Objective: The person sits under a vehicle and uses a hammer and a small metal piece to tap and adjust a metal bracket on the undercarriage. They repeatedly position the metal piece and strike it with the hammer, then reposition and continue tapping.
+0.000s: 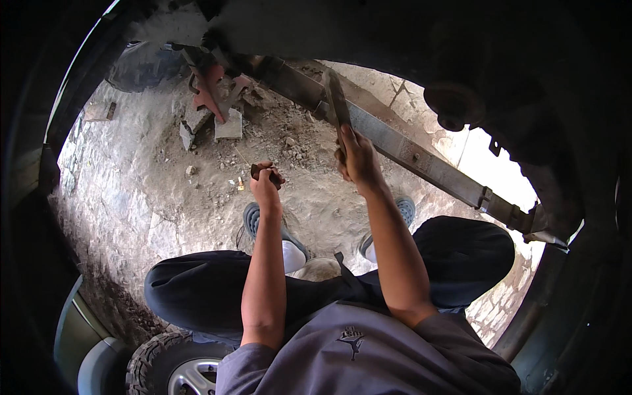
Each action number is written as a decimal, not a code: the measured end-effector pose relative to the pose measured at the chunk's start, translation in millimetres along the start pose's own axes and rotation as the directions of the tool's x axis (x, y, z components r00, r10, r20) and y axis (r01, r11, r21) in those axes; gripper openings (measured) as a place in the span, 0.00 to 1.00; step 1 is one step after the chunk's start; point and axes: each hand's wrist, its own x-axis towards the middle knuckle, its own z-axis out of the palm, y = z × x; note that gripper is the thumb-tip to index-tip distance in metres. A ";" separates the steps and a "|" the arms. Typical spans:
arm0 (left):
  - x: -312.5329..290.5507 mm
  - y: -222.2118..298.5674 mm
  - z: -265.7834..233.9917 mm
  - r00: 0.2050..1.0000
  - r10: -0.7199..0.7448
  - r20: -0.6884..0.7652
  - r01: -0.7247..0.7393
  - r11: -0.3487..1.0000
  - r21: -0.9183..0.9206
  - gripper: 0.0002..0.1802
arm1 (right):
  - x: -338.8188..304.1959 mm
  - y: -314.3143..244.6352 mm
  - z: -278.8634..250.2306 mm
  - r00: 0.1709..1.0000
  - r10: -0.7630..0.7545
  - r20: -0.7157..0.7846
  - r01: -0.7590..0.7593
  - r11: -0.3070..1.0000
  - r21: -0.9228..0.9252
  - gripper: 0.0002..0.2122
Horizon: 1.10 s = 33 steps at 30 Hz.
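My left hand (266, 179) is closed around a dark-handled tool with a thin shaft (243, 157), which points up and to the left; its exact kind is not clear. To the right and a little higher, my right hand (359, 157) grips the lower end of a long, flat, greyish-brown bar (336, 95). The bar stands tilted, its upper end in front of a long metal beam (411, 155). Whether the bar touches the beam, I cannot tell. Both hands are above the dirt ground, apart from each other.
A red metal stand (209, 95) rests by pale blocks (228, 125) at the upper left. The beam slants across to the right. Dark vehicle parts (454, 108) hang close around me. A treaded tyre (148, 362) is at the lower left. Rubble (289, 141) lies ahead.
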 end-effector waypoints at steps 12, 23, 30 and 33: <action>-1.3 -3.3 5.3 1.000 -0.007 0.022 0.006 1.000 0.030 0.11 | 15.8 -1.9 17.3 1.000 -0.018 0.023 0.019 0.999 -0.038 0.20; 2.2 1.0 -4.8 1.000 0.018 0.021 -0.018 1.000 -0.006 0.11 | -25.8 11.4 -10.8 0.990 0.143 0.013 -0.143 0.984 0.102 0.19; -3.0 3.5 3.8 1.000 0.001 0.015 -0.001 1.000 0.009 0.11 | 7.6 8.4 14.6 0.994 0.045 0.101 -0.065 0.976 0.209 0.19; 2.2 2.7 -3.1 1.000 0.012 0.004 -0.012 1.000 -0.018 0.11 | -15.5 32.6 14.5 0.994 0.092 0.059 -0.107 0.943 0.315 0.20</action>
